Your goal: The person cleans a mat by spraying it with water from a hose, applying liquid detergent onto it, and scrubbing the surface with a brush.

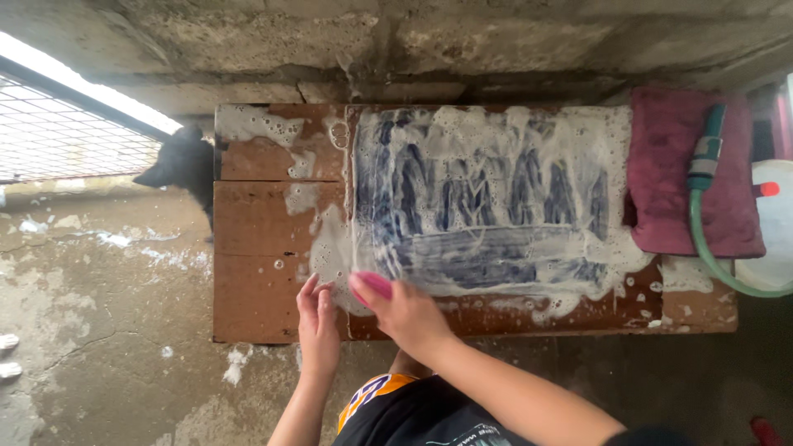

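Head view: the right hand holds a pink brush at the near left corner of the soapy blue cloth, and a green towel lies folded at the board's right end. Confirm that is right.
Wrong on one point, as the head view shows: the towel is dark red, not green; only the hose across it is green. The right hand does hold the pink brush at the near left corner of the soapy blue cloth.

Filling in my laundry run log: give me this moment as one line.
right hand: holds pink brush | left hand: on soapy dark blue cloth edge | wet wooden board | maroon towel | green hose
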